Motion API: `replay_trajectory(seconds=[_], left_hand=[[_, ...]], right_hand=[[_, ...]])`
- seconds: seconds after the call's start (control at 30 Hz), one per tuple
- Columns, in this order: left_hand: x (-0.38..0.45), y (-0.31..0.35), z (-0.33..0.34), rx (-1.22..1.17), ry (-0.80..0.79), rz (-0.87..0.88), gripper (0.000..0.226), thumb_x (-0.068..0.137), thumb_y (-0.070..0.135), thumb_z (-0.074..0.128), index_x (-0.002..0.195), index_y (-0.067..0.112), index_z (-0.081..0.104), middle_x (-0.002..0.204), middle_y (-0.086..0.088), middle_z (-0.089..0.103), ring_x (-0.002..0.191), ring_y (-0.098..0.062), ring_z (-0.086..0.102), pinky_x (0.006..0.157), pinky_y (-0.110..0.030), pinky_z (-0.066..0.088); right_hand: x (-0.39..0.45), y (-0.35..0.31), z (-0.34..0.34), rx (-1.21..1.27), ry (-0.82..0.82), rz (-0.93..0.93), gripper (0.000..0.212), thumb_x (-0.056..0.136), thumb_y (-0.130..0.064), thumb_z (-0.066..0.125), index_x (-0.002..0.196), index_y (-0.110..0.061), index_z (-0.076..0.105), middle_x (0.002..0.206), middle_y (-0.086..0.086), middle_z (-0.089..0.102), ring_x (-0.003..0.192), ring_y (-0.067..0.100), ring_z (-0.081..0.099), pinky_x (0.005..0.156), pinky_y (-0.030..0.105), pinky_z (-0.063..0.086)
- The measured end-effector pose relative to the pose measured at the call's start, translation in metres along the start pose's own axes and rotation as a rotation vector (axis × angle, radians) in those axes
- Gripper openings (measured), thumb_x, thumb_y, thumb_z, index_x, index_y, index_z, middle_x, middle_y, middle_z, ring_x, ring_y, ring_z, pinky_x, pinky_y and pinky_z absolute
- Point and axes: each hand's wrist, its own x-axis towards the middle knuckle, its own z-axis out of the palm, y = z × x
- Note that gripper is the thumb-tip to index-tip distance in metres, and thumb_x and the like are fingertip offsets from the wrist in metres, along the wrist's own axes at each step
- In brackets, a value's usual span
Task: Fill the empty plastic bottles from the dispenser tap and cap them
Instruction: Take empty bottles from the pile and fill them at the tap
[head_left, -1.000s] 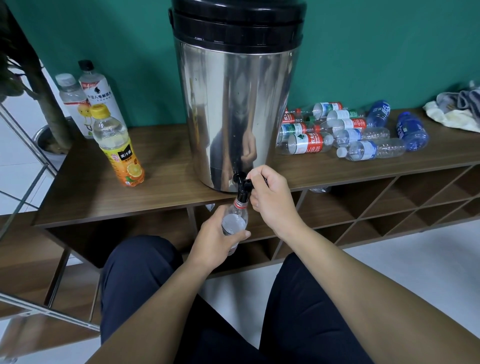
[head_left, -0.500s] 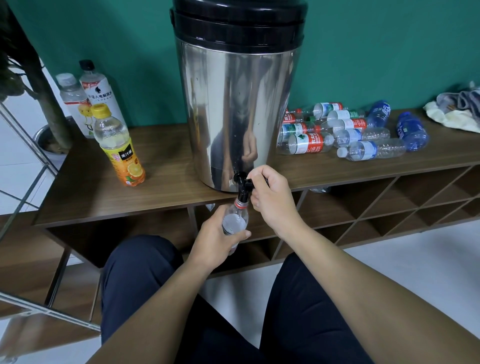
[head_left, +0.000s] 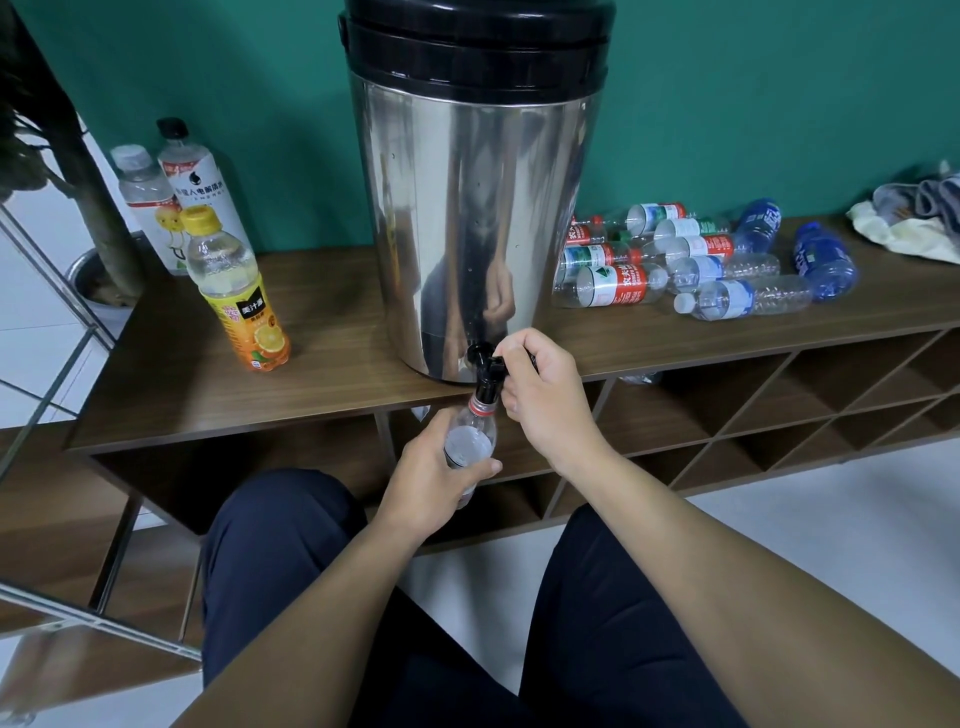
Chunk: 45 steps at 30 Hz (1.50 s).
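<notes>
At frame centre, the left hand (head_left: 431, 480) grips a clear bottle (head_left: 469, 441) under the black tap (head_left: 485, 371); the right hand (head_left: 545, 400) curls around the tap's lever. Three capped bottles (head_left: 208, 244) stand at left; roughly ten empties (head_left: 696, 260) lie at right.

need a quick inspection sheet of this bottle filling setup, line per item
surface: wooden shelf unit top, open cubbies beneath
job's things: steel dispenser on the top; bottle with its neck under the black tap; pile of empty bottles lying right of the dispenser
clutter: orange juice bottle and two more upright capped bottles at left; cloths far right
hands: left hand grips the bottle; right hand holds the tap lever
cables: nothing seen
surroundings: green wall, pale floor, potted plant trunk at left
</notes>
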Motion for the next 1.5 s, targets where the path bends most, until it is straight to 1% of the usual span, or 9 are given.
replay_trajectory(seconds=[0.17,0.3,0.47,0.73,0.93,1.1,1.3,1.43,1.5], left_hand=[[0.0003,-0.0014,0.0,0.014,-0.007,0.003,0.058,0.089,0.026,0.096,0.136,0.04,0.065,0.113,0.003,0.077,0.101,-0.025,0.075,0.074,-0.021,0.061],[0.0016,-0.004,-0.0011,0.053,-0.017,0.006,0.06,0.088,0.031,0.097,0.138,0.042,0.064,0.117,0.009,0.077,0.106,-0.015,0.075,0.091,-0.036,0.066],[0.0022,-0.0055,-0.0022,0.095,-0.023,-0.002,0.065,0.087,0.036,0.097,0.141,0.043,0.061,0.121,0.015,0.075,0.115,-0.007,0.072,0.101,-0.034,0.062],[0.0023,-0.0031,-0.0008,0.14,-0.024,-0.033,0.069,0.088,0.039,0.096,0.146,0.041,0.058,0.129,0.02,0.071,0.121,-0.002,0.068,0.098,-0.022,0.055],[0.0044,-0.0072,-0.0011,0.12,-0.022,-0.021,0.068,0.087,0.037,0.097,0.144,0.041,0.061,0.127,0.018,0.073,0.122,-0.005,0.07,0.108,-0.036,0.059],[0.0038,-0.0079,-0.0008,0.091,-0.016,0.009,0.065,0.085,0.034,0.098,0.14,0.042,0.064,0.123,0.016,0.076,0.117,-0.006,0.072,0.106,-0.038,0.06],[0.0018,-0.0046,-0.0016,0.076,-0.022,-0.003,0.064,0.088,0.033,0.097,0.142,0.042,0.063,0.122,0.015,0.076,0.115,-0.006,0.072,0.098,-0.025,0.059],[0.0005,-0.0022,-0.0015,0.089,-0.017,-0.011,0.062,0.088,0.033,0.096,0.139,0.042,0.062,0.119,0.014,0.076,0.111,-0.006,0.073,0.084,-0.013,0.058],[0.0002,-0.0015,-0.0014,0.086,-0.017,-0.014,0.063,0.088,0.033,0.096,0.14,0.042,0.062,0.12,0.014,0.076,0.111,-0.005,0.073,0.084,-0.014,0.059]], right_hand=[[0.0007,0.0018,-0.0004,-0.006,0.001,-0.003,0.03,0.115,-0.024,0.053,0.087,-0.028,0.065,0.061,-0.016,0.05,0.057,0.007,0.045,0.057,0.027,0.037],[0.0011,0.0024,-0.0001,-0.023,0.004,-0.001,0.031,0.115,-0.025,0.053,0.087,-0.031,0.065,0.061,-0.017,0.051,0.058,0.006,0.046,0.058,0.027,0.038],[0.0008,0.0011,-0.0005,-0.02,-0.001,0.002,0.029,0.115,-0.025,0.053,0.089,-0.027,0.065,0.06,-0.017,0.05,0.057,0.006,0.045,0.057,0.027,0.037],[0.0003,0.0006,0.0,-0.017,0.004,-0.001,0.029,0.115,-0.024,0.052,0.089,-0.027,0.064,0.059,-0.018,0.05,0.056,0.005,0.044,0.056,0.027,0.037],[0.0003,0.0006,-0.0003,-0.009,-0.002,-0.004,0.03,0.115,-0.024,0.053,0.088,-0.027,0.065,0.06,-0.017,0.051,0.057,0.006,0.045,0.057,0.028,0.037],[-0.0003,0.0004,0.0001,-0.002,0.001,-0.003,0.031,0.115,-0.023,0.052,0.087,-0.028,0.065,0.059,-0.017,0.05,0.056,0.006,0.044,0.056,0.027,0.037],[-0.0005,-0.0009,0.0015,-0.004,0.009,-0.002,0.04,0.114,-0.024,0.053,0.078,-0.038,0.064,0.06,-0.016,0.049,0.056,0.007,0.044,0.055,0.028,0.036],[-0.0011,-0.0008,0.0007,-0.003,0.006,-0.003,0.033,0.114,-0.024,0.053,0.084,-0.03,0.064,0.061,-0.016,0.05,0.056,0.007,0.044,0.055,0.026,0.037],[-0.0015,-0.0007,0.0004,-0.007,0.003,-0.005,0.033,0.114,-0.024,0.053,0.084,-0.031,0.064,0.061,-0.016,0.05,0.057,0.007,0.045,0.055,0.026,0.037]])
